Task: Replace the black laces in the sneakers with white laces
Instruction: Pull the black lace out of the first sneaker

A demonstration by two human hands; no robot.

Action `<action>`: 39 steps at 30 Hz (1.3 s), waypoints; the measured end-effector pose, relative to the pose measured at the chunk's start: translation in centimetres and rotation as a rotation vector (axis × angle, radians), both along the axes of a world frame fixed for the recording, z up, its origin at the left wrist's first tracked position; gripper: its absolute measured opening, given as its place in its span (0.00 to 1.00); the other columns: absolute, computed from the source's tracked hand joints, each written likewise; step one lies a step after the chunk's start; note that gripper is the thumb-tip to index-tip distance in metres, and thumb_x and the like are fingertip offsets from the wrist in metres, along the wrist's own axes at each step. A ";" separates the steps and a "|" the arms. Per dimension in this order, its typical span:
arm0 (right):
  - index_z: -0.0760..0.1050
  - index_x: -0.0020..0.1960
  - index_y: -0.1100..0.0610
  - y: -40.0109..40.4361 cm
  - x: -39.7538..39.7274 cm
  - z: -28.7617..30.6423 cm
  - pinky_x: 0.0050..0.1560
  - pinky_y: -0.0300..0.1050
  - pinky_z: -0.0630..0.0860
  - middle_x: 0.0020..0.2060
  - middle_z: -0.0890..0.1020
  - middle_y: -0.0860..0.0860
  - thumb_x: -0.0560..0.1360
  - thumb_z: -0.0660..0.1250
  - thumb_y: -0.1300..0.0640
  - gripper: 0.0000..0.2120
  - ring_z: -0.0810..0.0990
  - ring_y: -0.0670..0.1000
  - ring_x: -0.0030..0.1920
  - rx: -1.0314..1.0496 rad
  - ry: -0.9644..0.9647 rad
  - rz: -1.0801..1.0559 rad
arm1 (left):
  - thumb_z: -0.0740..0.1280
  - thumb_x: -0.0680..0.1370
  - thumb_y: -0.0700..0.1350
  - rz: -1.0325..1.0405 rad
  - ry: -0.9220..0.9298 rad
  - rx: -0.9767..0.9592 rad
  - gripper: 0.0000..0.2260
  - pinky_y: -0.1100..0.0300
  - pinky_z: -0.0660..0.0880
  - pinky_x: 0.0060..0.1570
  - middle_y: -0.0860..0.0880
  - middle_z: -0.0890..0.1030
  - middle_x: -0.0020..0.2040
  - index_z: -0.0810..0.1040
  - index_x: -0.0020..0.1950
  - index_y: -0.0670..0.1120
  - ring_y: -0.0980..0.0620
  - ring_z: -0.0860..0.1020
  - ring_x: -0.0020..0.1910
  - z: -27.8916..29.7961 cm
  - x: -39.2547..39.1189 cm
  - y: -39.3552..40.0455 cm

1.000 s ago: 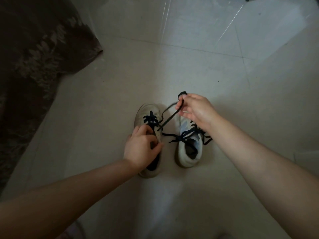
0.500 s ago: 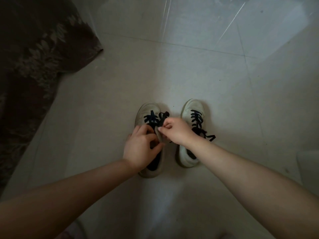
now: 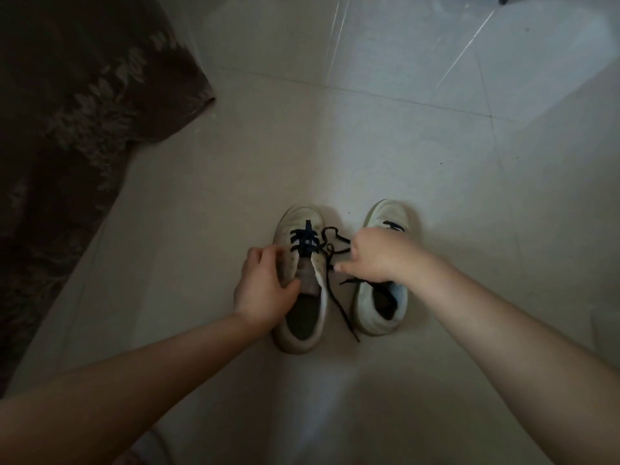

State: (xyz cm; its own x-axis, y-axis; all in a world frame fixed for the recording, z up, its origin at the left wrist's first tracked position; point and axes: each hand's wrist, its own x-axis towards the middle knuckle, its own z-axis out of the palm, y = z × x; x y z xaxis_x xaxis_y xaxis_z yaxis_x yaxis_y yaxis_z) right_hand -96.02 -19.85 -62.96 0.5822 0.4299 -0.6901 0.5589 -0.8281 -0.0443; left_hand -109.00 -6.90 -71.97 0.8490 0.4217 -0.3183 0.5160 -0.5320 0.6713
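Lower centre of frame, my left hand (image 3: 265, 290) grips the left sneaker (image 3: 302, 280), toe pointing up-frame, right hand (image 3: 375, 255) nearer and seemingly pinching the black lace (image 3: 330, 250) trailing off its right side, right sneaker (image 3: 380, 310) beside, no readable brand or writing.

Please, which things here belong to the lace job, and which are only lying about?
For the job: left sneaker, held by the left hand; its black lace, pinched by the right hand; right sneaker.
Lying about: dark rug on the tiled floor.
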 end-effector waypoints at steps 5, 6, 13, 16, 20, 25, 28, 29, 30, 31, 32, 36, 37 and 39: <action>0.77 0.52 0.51 3.9 -2.0 -2.6 0.49 0.45 0.67 0.50 0.77 0.49 0.77 0.60 0.52 0.08 0.75 0.52 0.54 0.484 -0.144 0.144 | 0.67 0.72 0.52 -0.002 0.012 0.082 0.20 0.54 0.73 0.50 0.48 0.71 0.59 0.71 0.63 0.50 0.47 0.73 0.59 0.1 0.4 0.2; 0.77 0.54 0.52 4.4 -2.2 -3.5 0.51 0.45 0.66 0.52 0.77 0.50 0.77 0.60 0.53 0.09 0.74 0.53 0.56 0.455 -0.181 0.177 | 0.67 0.73 0.53 0.003 0.001 0.096 0.18 0.54 0.74 0.49 0.48 0.72 0.58 0.72 0.61 0.51 0.47 0.73 0.58 0.1 0.5 0.3; 0.73 0.58 0.57 5.4 -1.8 -5.0 0.58 0.48 0.64 0.58 0.75 0.54 0.76 0.60 0.59 0.12 0.72 0.56 0.61 0.295 -0.283 0.247 | 0.66 0.72 0.55 -0.134 -0.052 0.280 0.14 0.55 0.72 0.39 0.48 0.75 0.50 0.75 0.51 0.48 0.46 0.76 0.50 0.5 0.9 1.1; 0.69 0.60 0.60 5.5 -1.5 -4.8 0.61 0.50 0.66 0.60 0.72 0.58 0.75 0.60 0.61 0.13 0.70 0.59 0.62 0.205 -0.141 0.239 | 0.70 0.69 0.51 -0.318 -0.092 0.421 0.10 0.59 0.68 0.27 0.46 0.78 0.39 0.76 0.40 0.45 0.43 0.79 0.37 1.1 1.3 1.5; 0.68 0.52 0.57 4.3 -0.8 -4.5 0.57 0.41 0.64 0.58 0.70 0.57 0.77 0.56 0.64 0.06 0.70 0.56 0.60 0.374 0.106 -0.025 | 0.67 0.68 0.44 -0.420 -0.105 0.526 0.06 0.61 0.64 0.22 0.43 0.78 0.33 0.77 0.35 0.42 0.41 0.78 0.26 1.7 1.6 1.6; 0.70 0.55 0.58 1.1 0.0 -4.0 0.47 0.32 0.58 0.52 0.68 0.50 0.81 0.55 0.59 0.07 0.68 0.48 0.56 0.429 0.164 -0.183 | 0.56 0.80 0.47 -0.478 0.089 0.544 0.11 0.55 0.68 0.39 0.45 0.76 0.56 0.74 0.55 0.44 0.40 0.78 0.52 2.4 2.3 0.8; 0.69 0.52 0.54 0.5 0.0 -4.2 0.48 0.35 0.61 0.51 0.68 0.48 0.81 0.57 0.56 0.04 0.69 0.46 0.49 0.408 0.156 -0.194 | 0.55 0.80 0.47 -0.530 0.102 0.555 0.12 0.54 0.71 0.43 0.45 0.76 0.57 0.74 0.56 0.44 0.41 0.77 0.54 3.0 2.7 0.1; 0.70 0.51 0.53 0.7 -0.1 -4.3 0.48 0.35 0.62 0.50 0.69 0.48 0.80 0.58 0.56 0.03 0.69 0.45 0.48 0.428 0.145 -0.190 | 0.55 0.80 0.47 -0.538 0.104 0.560 0.12 0.54 0.71 0.43 0.45 0.76 0.57 0.74 0.56 0.44 0.41 0.78 0.54 2.9 2.8 0.0; 0.71 0.51 0.53 1.0 -0.2 -4.2 0.46 0.35 0.62 0.48 0.71 0.47 0.79 0.60 0.55 0.02 0.69 0.44 0.45 0.461 0.135 -0.185 | 0.55 0.80 0.47 -0.546 0.101 0.563 0.12 0.54 0.71 0.43 0.45 0.76 0.57 0.74 0.57 0.44 0.41 0.78 0.54 2.9 2.7 -0.1; 0.72 0.51 0.53 1.4 -0.3 -4.1 0.45 0.35 0.63 0.46 0.72 0.47 0.78 0.62 0.55 0.03 0.70 0.43 0.42 0.489 0.129 -0.174 | 0.55 0.80 0.47 -0.553 0.091 0.566 0.12 0.54 0.71 0.43 0.45 0.76 0.57 0.74 0.58 0.45 0.41 0.78 0.54 2.9 2.6 -0.1; 0.73 0.51 0.54 1.9 -0.4 -4.1 0.43 0.36 0.64 0.45 0.75 0.47 0.77 0.64 0.55 0.04 0.70 0.43 0.40 0.499 0.122 -0.149 | 0.55 0.80 0.47 -0.559 0.083 0.565 0.13 0.55 0.70 0.43 0.45 0.76 0.57 0.74 0.59 0.45 0.41 0.78 0.54 2.9 2.6 -0.1; 0.75 0.47 0.53 3.2 -0.6 -4.5 0.44 0.41 0.70 0.48 0.81 0.53 0.76 0.64 0.57 0.02 0.78 0.54 0.48 0.384 0.042 -0.054 | 0.56 0.80 0.47 -0.578 0.076 0.579 0.13 0.57 0.64 0.38 0.45 0.77 0.56 0.74 0.61 0.46 0.40 0.78 0.52 3.0 2.4 -0.1; 0.75 0.46 0.53 3.3 -0.6 -4.5 0.46 0.42 0.73 0.48 0.81 0.54 0.76 0.63 0.59 0.02 0.78 0.55 0.50 0.337 0.018 -0.038 | 0.57 0.80 0.47 -0.575 0.057 0.577 0.12 0.57 0.63 0.37 0.44 0.78 0.55 0.75 0.59 0.45 0.39 0.79 0.50 3.1 2.3 -0.1; 0.73 0.42 0.54 3.6 -0.4 -4.1 0.46 0.43 0.73 0.48 0.80 0.55 0.75 0.61 0.61 0.05 0.78 0.58 0.52 0.220 -0.046 0.039 | 0.65 0.76 0.46 -0.624 0.028 0.552 0.09 0.57 0.65 0.32 0.42 0.79 0.48 0.78 0.51 0.42 0.38 0.81 0.41 3.6 2.3 -0.1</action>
